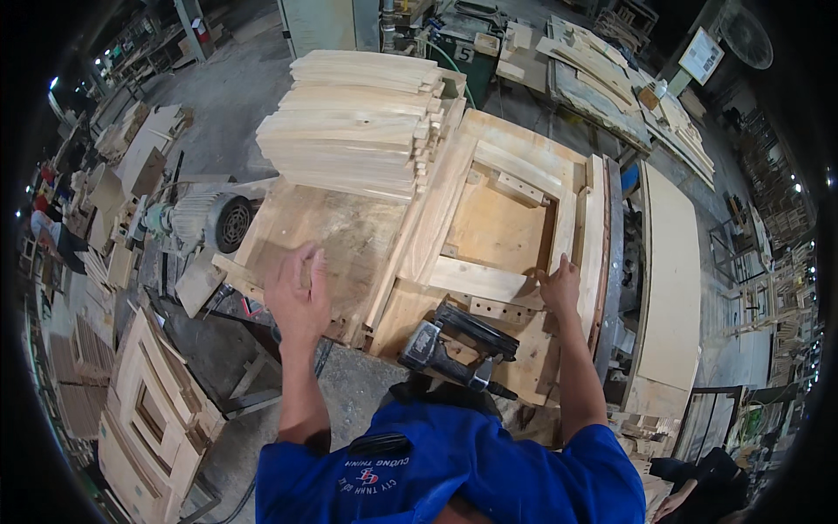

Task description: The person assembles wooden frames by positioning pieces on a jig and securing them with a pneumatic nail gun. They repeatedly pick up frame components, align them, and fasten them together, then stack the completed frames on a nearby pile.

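Wooden frame [483,280], seemingly at alignment; left hand [298,293], fingers loosely parted, apparently empty; right hand [560,286], half-curled at near-right corner, grip unclear; next call: likely squaring joints.

Rectangular pale-wood frame [484,281], flat on a wooden jig board [493,227].
Consists of four broad, bare pieces meeting around an open centre (too small to tell whether fastened at the corners). Lies tilted across the view, with one drilled block [519,186] just inside the far rail and another just outside the near rail.
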Motion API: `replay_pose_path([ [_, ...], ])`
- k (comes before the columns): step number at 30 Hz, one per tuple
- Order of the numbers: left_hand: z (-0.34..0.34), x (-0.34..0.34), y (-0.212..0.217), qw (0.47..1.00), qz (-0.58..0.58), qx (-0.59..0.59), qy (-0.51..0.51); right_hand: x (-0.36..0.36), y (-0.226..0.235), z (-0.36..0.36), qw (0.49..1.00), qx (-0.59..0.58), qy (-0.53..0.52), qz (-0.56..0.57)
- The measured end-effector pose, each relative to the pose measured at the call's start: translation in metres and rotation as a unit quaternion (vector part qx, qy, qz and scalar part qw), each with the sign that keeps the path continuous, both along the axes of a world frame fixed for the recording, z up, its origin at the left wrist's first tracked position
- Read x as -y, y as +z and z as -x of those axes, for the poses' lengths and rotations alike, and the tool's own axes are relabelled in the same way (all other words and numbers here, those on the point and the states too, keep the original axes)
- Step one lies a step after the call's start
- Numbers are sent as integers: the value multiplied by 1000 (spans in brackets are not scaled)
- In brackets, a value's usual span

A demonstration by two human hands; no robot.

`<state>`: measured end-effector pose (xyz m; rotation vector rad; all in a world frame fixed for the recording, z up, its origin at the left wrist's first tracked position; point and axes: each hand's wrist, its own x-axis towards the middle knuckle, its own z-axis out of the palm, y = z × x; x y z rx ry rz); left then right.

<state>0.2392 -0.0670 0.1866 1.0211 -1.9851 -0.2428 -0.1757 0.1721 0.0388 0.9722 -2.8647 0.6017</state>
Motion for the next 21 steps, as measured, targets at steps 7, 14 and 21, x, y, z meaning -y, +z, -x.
replay_pose_path([
  [7, -8, 8, -11, 996, 10, -81, -34, 27, -1, 2, 995, 52, 17, 85],
  [14, -14, 2, -9, 996, 0, -81, -22, 36, -2, 8, 968, -40, -48, -242],
  [21, -7, 4, -14, 996, 13, -83, -15, 63, 15, -4, 979, -70, -11, -190],
])
